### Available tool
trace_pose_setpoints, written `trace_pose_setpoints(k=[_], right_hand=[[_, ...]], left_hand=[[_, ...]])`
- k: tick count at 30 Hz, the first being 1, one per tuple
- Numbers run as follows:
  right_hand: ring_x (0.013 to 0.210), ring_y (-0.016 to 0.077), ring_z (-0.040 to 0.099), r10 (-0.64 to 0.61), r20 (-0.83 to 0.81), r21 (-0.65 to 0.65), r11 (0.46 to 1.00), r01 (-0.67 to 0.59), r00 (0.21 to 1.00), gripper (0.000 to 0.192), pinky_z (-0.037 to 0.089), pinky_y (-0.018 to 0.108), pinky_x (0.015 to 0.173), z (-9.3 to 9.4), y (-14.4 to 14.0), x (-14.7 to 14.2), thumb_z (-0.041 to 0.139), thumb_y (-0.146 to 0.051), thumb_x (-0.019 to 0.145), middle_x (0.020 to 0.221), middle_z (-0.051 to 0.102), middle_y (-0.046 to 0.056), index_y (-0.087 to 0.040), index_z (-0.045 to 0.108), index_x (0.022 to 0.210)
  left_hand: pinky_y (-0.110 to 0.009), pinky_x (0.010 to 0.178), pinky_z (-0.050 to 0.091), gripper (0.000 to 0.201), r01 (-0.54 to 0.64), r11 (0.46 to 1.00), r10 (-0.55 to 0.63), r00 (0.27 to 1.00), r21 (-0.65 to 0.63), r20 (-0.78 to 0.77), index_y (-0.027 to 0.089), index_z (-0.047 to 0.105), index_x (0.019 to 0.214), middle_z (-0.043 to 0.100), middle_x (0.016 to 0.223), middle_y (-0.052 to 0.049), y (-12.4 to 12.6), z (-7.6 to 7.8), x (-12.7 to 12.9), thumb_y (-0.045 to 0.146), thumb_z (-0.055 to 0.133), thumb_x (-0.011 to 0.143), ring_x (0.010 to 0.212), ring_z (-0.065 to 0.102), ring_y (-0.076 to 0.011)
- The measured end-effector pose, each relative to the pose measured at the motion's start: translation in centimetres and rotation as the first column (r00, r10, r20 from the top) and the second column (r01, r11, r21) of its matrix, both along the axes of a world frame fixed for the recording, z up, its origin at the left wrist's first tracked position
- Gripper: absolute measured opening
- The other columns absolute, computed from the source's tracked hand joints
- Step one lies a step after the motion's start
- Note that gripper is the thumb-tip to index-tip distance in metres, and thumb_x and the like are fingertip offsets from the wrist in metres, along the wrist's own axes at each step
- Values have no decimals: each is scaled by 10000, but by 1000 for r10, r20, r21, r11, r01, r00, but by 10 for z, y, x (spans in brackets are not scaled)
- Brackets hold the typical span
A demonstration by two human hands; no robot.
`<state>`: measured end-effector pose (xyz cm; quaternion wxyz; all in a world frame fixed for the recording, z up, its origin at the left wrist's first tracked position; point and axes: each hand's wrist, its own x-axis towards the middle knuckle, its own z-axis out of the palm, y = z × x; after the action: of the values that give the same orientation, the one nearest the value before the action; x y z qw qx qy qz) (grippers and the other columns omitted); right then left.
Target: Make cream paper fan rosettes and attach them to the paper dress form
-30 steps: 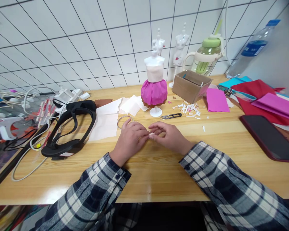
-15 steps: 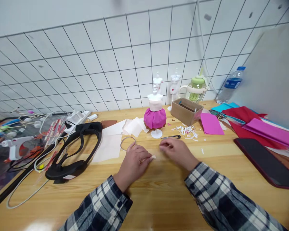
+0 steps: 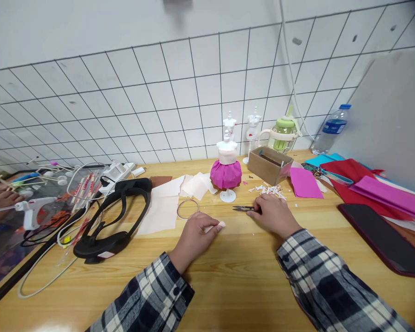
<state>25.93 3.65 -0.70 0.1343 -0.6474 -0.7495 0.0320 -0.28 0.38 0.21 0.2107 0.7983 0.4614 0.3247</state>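
My left hand (image 3: 195, 233) rests on the wooden table (image 3: 228, 281) and pinches a small folded piece of pale paper (image 3: 220, 225) between thumb and fingers. My right hand (image 3: 274, 215) lies further right with its fingers on the handle end of small black thread snips (image 3: 244, 208). Just beyond them a small white mannequin in a magenta paper skirt (image 3: 226, 173) stands on its round base. A thin metal ring (image 3: 188, 209) lies by my left hand.
Pale paper sheets (image 3: 166, 203), a black headband device (image 3: 117, 214), a cardboard box (image 3: 269, 164) with paper scraps, coloured paper (image 3: 366, 189), a dark phone (image 3: 383, 237), a green-lidded jug (image 3: 282, 133), a water bottle (image 3: 328, 130). A glue gun (image 3: 31, 210) and another person's hand (image 3: 0, 198) are at the left.
My hands have come apart. The right hand moved right and away to the thread snips while the left kept the paper piece. My view tilted up, showing more wall.
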Motion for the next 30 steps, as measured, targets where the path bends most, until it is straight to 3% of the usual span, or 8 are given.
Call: trace_pose_setpoints(k=[4,6,11,16,19,21,25,30], right_hand=[[920,236,577,78,-60,3,997,-78,995,112,361,344,805,-3,1,-9,611,-284,865,923,664,64,-204,651,933],[952,222,572,116,-139,-16,993,-120,983,235,368,314,821,-7,1,-12,587,-173,848,988,659,81,-187,637,1077],[911,200,538,150,-197,-64,984,-166,969,255,349,274,766,-6,-4,-18,494,3,717,931,605,72,-174,608,862],[678,180,509,76,-362,-121,984,-127,929,162,296,279,629,13,-23,-40,412,-120,861,753,556,14,-191,478,991],[673,188,538,112,-569,-118,969,-216,815,164,312,272,633,20,-39,-58,371,-299,967,724,556,-14,-210,417,1096],[725,193,571,154,-620,-109,954,-278,769,230,317,273,644,20,-48,-69,262,-380,1013,792,591,15,-221,428,1018],[693,195,578,168,-553,-178,933,-312,816,258,279,271,604,18,-57,-81,254,-402,1018,777,603,27,-218,426,963],[662,184,581,226,-452,-182,924,-338,863,296,236,269,580,17,-58,-80,225,-402,1032,773,633,31,-216,453,996]], left_hand=[[-326,734,478,233,8,1000,-7,999,-26,36,207,757,788,742,765,-73,1,-1,1,387,634,870,740,648,-196],[-321,732,478,226,-4,999,7,998,-52,60,206,760,778,742,768,-74,1,-2,2,384,646,858,748,647,-198],[-308,754,469,209,-58,970,109,972,-235,208,189,773,783,744,806,-77,1,-2,2,380,693,809,785,644,-201],[-264,677,432,269,-41,866,302,839,-499,454,171,783,836,733,802,-52,1,-1,2,421,768,738,721,599,-162],[-246,700,427,251,18,837,357,739,-547,571,172,779,825,717,775,-30,0,-2,3,400,796,720,720,579,-138],[-244,755,435,227,55,839,361,688,-541,629,180,777,828,717,796,-22,-1,-3,4,374,807,716,763,585,-135],[-235,770,434,194,97,844,349,648,-527,677,187,766,831,700,781,-6,-2,-5,6,349,803,729,766,576,-124],[-250,773,437,212,81,850,336,677,-521,654,167,752,818,690,790,-19,-3,-3,7,350,803,723,774,577,-136]])
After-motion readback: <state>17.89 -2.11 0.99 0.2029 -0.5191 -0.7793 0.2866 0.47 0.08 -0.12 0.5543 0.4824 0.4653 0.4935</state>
